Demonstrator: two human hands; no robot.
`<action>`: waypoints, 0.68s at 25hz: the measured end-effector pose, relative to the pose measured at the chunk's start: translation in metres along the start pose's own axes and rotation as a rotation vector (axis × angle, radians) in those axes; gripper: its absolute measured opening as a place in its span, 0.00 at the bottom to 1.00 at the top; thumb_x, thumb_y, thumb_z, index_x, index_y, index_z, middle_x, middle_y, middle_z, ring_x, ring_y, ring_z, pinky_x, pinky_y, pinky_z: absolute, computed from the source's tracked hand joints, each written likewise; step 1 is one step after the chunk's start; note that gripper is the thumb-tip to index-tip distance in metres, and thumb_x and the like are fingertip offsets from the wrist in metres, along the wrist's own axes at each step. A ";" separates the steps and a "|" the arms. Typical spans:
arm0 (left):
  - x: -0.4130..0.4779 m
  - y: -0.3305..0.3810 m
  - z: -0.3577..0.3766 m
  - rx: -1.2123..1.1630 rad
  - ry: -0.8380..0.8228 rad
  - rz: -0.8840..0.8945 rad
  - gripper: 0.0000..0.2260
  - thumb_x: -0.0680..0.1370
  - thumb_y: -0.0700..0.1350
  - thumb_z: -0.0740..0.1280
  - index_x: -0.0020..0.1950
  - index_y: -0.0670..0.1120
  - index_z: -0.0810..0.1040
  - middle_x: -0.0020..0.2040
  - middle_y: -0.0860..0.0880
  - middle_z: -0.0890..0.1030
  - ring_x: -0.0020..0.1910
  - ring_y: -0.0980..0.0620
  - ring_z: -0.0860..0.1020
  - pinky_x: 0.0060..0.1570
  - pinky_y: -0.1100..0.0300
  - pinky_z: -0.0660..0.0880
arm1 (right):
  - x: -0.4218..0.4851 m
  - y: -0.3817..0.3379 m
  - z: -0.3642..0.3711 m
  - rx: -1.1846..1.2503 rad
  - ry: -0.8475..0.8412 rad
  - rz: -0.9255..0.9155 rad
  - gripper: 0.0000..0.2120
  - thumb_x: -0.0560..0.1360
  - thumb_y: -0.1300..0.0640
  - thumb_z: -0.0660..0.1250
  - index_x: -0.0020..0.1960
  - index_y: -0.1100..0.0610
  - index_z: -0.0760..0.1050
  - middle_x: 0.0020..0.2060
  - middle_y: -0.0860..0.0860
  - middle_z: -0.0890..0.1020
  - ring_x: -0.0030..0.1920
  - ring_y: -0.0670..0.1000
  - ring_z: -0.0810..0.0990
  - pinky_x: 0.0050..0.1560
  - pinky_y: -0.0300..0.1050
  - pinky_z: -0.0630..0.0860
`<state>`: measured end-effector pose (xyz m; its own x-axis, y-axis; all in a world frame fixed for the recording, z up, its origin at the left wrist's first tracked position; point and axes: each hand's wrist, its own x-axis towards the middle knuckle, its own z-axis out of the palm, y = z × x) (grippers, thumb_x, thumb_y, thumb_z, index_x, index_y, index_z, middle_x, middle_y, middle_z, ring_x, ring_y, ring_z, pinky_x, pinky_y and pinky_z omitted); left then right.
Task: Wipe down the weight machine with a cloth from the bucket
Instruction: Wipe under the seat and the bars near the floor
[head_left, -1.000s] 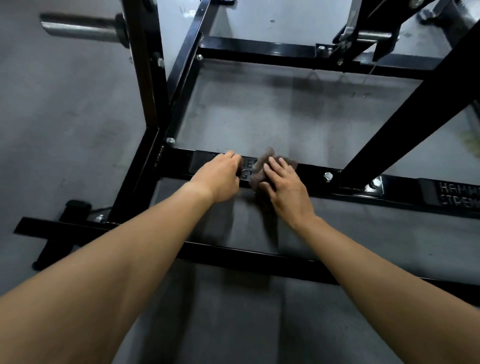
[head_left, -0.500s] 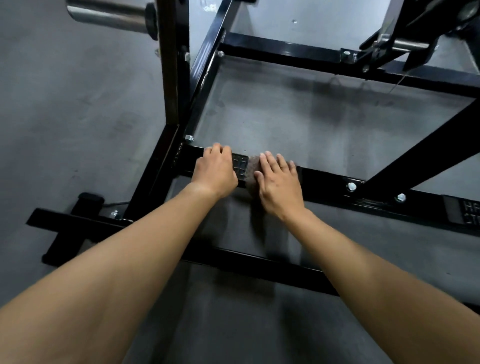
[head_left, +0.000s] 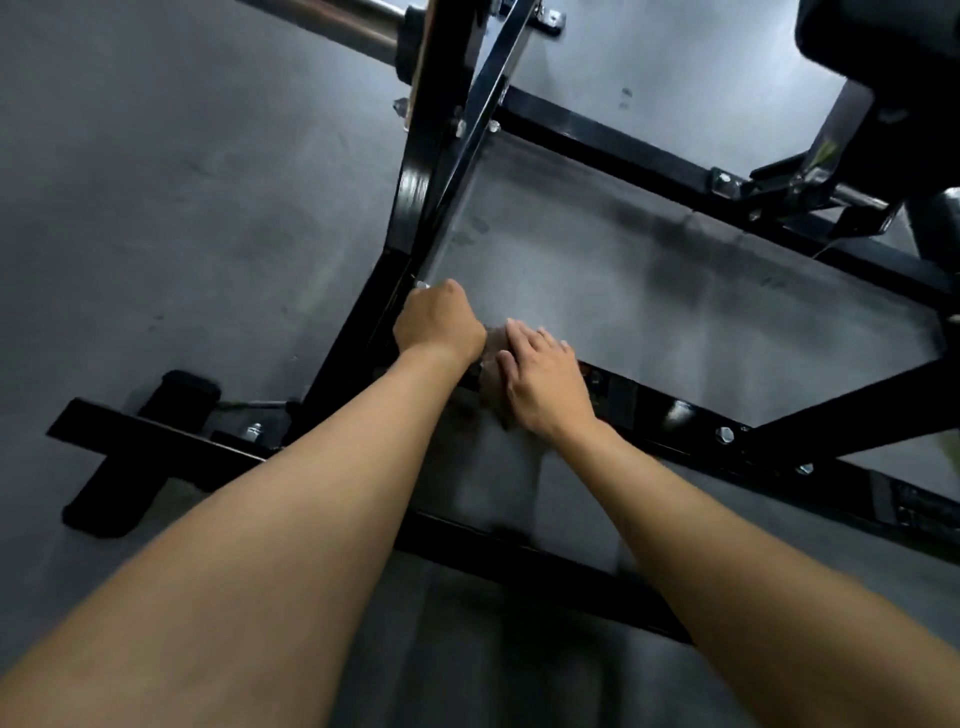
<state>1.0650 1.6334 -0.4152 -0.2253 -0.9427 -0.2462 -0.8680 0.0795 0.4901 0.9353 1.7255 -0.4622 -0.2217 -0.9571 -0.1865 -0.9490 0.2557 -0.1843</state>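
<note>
The black metal weight machine (head_left: 597, 136) stands on a grey floor (head_left: 156, 208). Its long low black bar (head_left: 649, 411) runs close to the floor, and both bare arms reach down to it.

The small brown-grey cloth (head_left: 492, 344) lies on top of the low bar, near the bar's left end. Most of it is hidden under the right hand (head_left: 548, 382). A bit of cloth peeks out between the two hands, and a bit hangs over the near side of the bar.

The right hand lies flat on the cloth. Its fingers (head_left: 524, 338) are straight and spread a little, so its grip is wide open and it just presses the cloth down on the bar.

The left hand (head_left: 439, 325) sits on the low bar too, just to the left of the cloth and touching it. Its grip is closed, with the fingers curled down over the far side of the bar, where they are hidden.

A tall black post (head_left: 431, 156) goes up from the left end of the low bar. A shiny silver rod (head_left: 337, 23) sticks out from the post, high above the bar. Two silver bolts (head_left: 723, 434) sit on the low bar, well to the right of the hands. A black rubber foot (head_left: 176, 387) rests on the floor to the left of the bar.
</note>
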 end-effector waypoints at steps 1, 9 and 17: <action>0.002 0.003 0.002 -0.073 0.001 -0.037 0.16 0.76 0.47 0.68 0.61 0.42 0.81 0.61 0.39 0.81 0.64 0.38 0.78 0.59 0.49 0.77 | 0.013 -0.014 -0.007 0.022 -0.057 -0.032 0.26 0.84 0.48 0.51 0.78 0.57 0.66 0.75 0.56 0.71 0.74 0.62 0.69 0.72 0.59 0.65; 0.017 -0.006 -0.016 -0.305 0.054 -0.110 0.14 0.76 0.42 0.66 0.61 0.43 0.79 0.62 0.41 0.81 0.62 0.38 0.78 0.60 0.50 0.75 | -0.009 -0.026 -0.008 -0.139 -0.093 -0.359 0.28 0.85 0.51 0.53 0.84 0.53 0.53 0.83 0.49 0.54 0.83 0.54 0.49 0.82 0.54 0.52; 0.005 -0.043 -0.057 0.023 0.030 -0.145 0.21 0.79 0.44 0.65 0.71 0.40 0.71 0.71 0.39 0.70 0.71 0.37 0.68 0.69 0.48 0.70 | 0.010 -0.066 0.019 -0.237 -0.117 -0.525 0.34 0.82 0.53 0.56 0.84 0.58 0.46 0.84 0.54 0.48 0.83 0.61 0.45 0.82 0.57 0.49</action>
<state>1.1263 1.6064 -0.3896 -0.0843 -0.9539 -0.2881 -0.9005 -0.0508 0.4319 0.9995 1.7014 -0.4708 0.3053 -0.9225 -0.2361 -0.9522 -0.2990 -0.0629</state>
